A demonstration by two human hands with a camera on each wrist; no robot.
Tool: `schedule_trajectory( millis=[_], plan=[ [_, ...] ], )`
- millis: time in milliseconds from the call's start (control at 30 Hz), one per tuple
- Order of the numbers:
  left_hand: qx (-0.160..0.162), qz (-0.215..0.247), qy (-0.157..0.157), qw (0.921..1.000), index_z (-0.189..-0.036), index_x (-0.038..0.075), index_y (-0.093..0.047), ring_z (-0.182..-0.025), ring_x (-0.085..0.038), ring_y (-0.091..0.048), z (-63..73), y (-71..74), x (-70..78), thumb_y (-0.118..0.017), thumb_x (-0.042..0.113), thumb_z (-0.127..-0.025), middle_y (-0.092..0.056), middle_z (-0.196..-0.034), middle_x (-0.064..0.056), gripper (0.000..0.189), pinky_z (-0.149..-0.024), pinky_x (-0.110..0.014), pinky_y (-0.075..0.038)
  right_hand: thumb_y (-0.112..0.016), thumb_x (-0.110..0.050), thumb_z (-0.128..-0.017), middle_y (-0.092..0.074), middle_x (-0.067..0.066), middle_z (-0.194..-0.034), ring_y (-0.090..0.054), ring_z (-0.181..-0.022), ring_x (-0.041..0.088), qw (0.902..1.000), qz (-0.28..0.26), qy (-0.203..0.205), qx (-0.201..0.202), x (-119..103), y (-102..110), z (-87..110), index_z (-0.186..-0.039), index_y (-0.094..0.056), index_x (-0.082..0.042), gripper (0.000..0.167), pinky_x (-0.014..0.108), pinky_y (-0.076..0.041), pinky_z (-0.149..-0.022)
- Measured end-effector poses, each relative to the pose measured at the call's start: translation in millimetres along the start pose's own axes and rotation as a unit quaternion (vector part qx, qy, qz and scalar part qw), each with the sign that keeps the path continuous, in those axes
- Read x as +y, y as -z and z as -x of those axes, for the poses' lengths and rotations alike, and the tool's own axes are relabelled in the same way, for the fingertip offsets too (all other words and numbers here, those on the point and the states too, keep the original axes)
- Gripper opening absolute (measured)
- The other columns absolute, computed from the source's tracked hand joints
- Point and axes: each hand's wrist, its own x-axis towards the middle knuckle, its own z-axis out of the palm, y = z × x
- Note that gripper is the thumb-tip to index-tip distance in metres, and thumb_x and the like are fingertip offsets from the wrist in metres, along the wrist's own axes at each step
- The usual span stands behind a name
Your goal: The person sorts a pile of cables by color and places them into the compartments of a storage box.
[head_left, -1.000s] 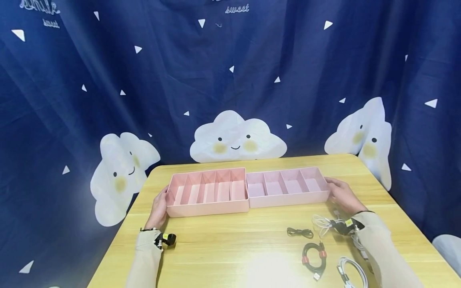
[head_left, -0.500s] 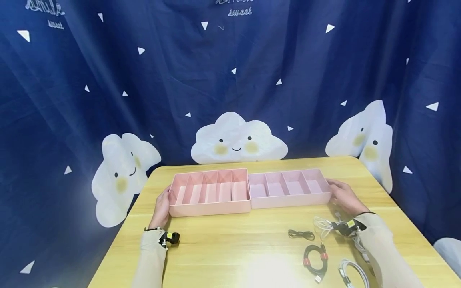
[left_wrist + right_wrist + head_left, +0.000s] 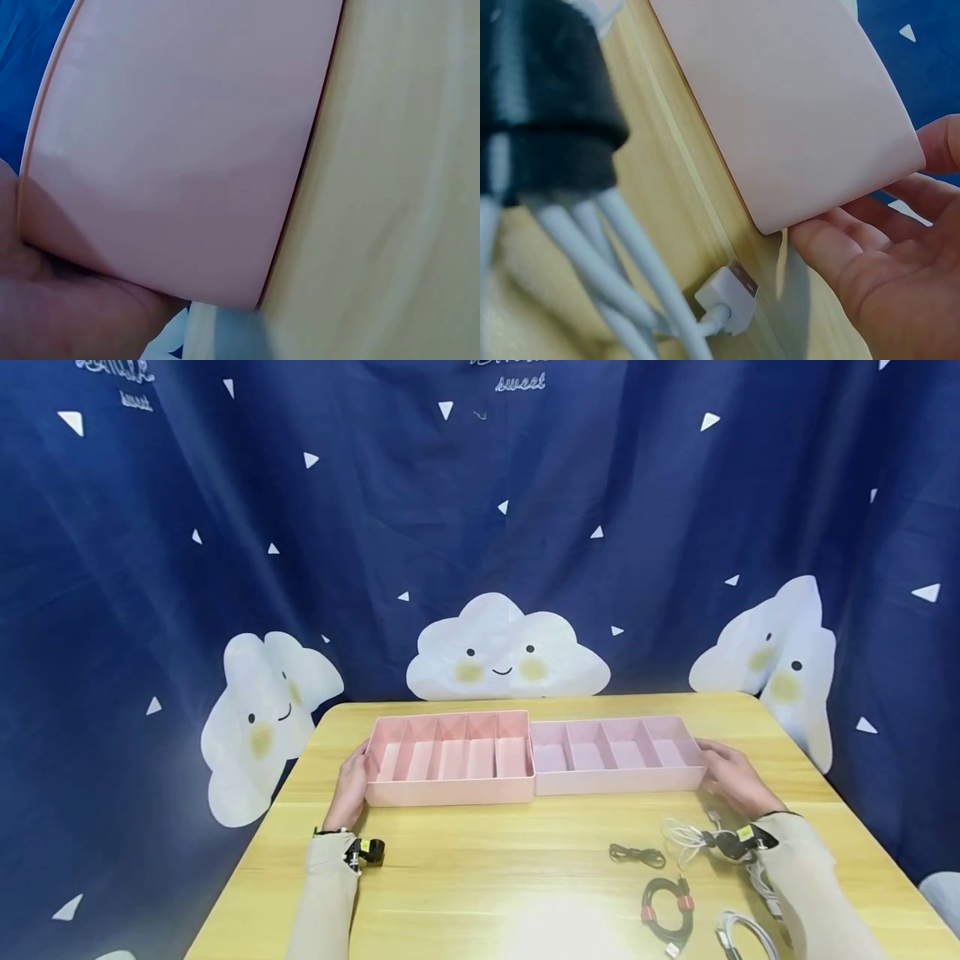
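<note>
A pink box divided by upright walls stands on the left, end to end with a lilac divided box. No contents show in either one. My left hand lies against the left end of the pink box, a finger at its rim. In the left wrist view this hand touches the box corner. At the far end of the lilac box, my right hand presses the end wall. The right wrist view shows the hand's fingers extended along that wall, with another finger near the rim.
Both boxes stand on a wooden table. Nearer the right arm lie a thin black cable, a thicker black cable with red ties, and several white cables. A dark blue curtain with clouds hangs behind.
The left end of the pink box has been pushed back a little and slightly right, so the row stands straighter. Both hands stay at the ends. The head view has shifted slightly.
</note>
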Motion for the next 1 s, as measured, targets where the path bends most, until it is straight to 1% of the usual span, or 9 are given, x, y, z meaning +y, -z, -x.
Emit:
schedule_trajectory(
  millis=[200,333,433,567,667,767,867,933,1000],
  plan=[
    [-0.020,-0.090,-0.017,0.9956,-0.167,0.006,-0.013,-0.162,-0.036,-0.009,-6.2,5.5,-2.0,-0.022,0.024,-0.113,-0.013,-0.174,-0.018,0.057,-0.133,-0.053,-0.007,-0.030,-0.028,-0.112,-0.037,0.041,-0.153,-0.056,-0.098,-0.013,1.0000,0.001,0.003,0.000,3,3,0.3,-0.157,-0.021,0.015,0.063,0.017,-0.054,-0.087],
    [-0.054,-0.168,-0.038,0.9835,-0.168,0.012,0.001,-0.162,-0.038,-0.009,-7.1,15.8,-4.9,-0.024,0.027,-0.113,-0.010,-0.173,-0.022,0.062,-0.132,-0.055,-0.005,-0.031,-0.028,-0.113,-0.044,0.034,-0.150,-0.057,-0.099,-0.012,1.0000,-0.007,-0.001,-0.006,4,1,-1.6,-0.158,-0.020,0.015,0.063,0.017,-0.055,-0.088],
    [-0.092,-0.198,-0.056,0.9743,-0.167,0.014,0.006,-0.161,-0.039,-0.013,-7.2,21.7,-6.6,-0.024,0.030,-0.114,-0.011,-0.172,-0.025,0.063,-0.132,-0.056,-0.005,-0.030,-0.028,-0.113,-0.041,0.038,-0.151,-0.057,-0.099,-0.013,1.0000,-0.007,-0.001,-0.007,3,0,-1.2,-0.158,-0.019,0.016,0.063,0.018,-0.055,-0.088],
    [-0.126,-0.218,-0.061,0.9659,-0.166,0.018,0.011,-0.161,-0.039,-0.011,-5.5,27.6,-9.0,-0.031,0.039,-0.113,-0.005,-0.173,-0.022,0.071,-0.131,-0.058,-0.005,-0.027,-0.027,-0.113,-0.028,0.044,-0.157,-0.054,-0.099,-0.015,0.9999,-0.004,-0.002,-0.013,3,0,-1.0,-0.158,-0.017,0.016,0.063,0.016,-0.054,-0.088],
    [-0.135,-0.230,-0.053,0.9624,-0.166,0.022,0.013,-0.162,-0.038,-0.005,-3.2,30.8,-8.4,-0.043,0.045,-0.109,0.004,-0.175,-0.014,0.083,-0.130,-0.060,-0.006,-0.029,-0.026,-0.113,-0.038,0.039,-0.153,-0.054,-0.099,-0.015,0.9999,-0.005,-0.003,-0.015,4,-1,-2.4,-0.158,-0.017,0.016,0.063,0.017,-0.055,-0.088],
    [-0.133,-0.245,-0.056,0.9589,-0.166,0.023,0.012,-0.162,-0.038,-0.004,-2.2,31.2,-5.9,-0.057,0.050,-0.103,0.007,-0.176,-0.008,0.098,-0.130,-0.062,-0.009,-0.032,-0.026,-0.113,-0.058,0.017,-0.139,-0.057,-0.099,-0.013,0.9999,-0.008,-0.002,-0.011,4,0,-3.3,-0.158,-0.018,0.016,0.063,0.017,-0.055,-0.087],
    [-0.129,-0.252,-0.062,0.9572,-0.167,0.022,0.012,-0.162,-0.037,-0.006,-3.0,29.2,-4.0,-0.065,0.051,-0.098,0.005,-0.176,-0.008,0.107,-0.129,-0.063,-0.012,-0.033,-0.026,-0.113,-0.061,-0.002,-0.128,-0.057,-0.099,-0.013,0.9998,-0.014,0.000,-0.011,5,2,-3.8,-0.157,-0.017,0.017,0.064,0.017,-0.055,-0.088],
    [-0.126,-0.256,-0.069,0.9559,-0.167,0.020,0.011,-0.162,-0.038,-0.007,-4.0,27.7,-3.6,-0.067,0.050,-0.097,0.003,-0.176,-0.009,0.109,-0.129,-0.064,-0.013,-0.032,-0.026,-0.113,-0.060,0.004,-0.130,-0.057,-0.099,-0.014,0.9998,-0.013,0.000,-0.012,5,2,-3.9,-0.157,-0.016,0.017,0.064,0.016,-0.055,-0.088],
    [-0.123,-0.261,-0.076,0.9545,-0.167,0.019,0.010,-0.162,-0.038,-0.009,-5.0,26.4,-3.5,-0.068,0.048,-0.097,0.002,-0.176,-0.010,0.109,-0.129,-0.063,-0.013,-0.030,-0.027,-0.113,-0.055,0.019,-0.139,-0.055,-0.099,-0.016,0.9999,-0.009,-0.003,-0.013,6,2,-4.0,-0.157,-0.015,0.017,0.064,0.015,-0.054,-0.087]
  ],
)
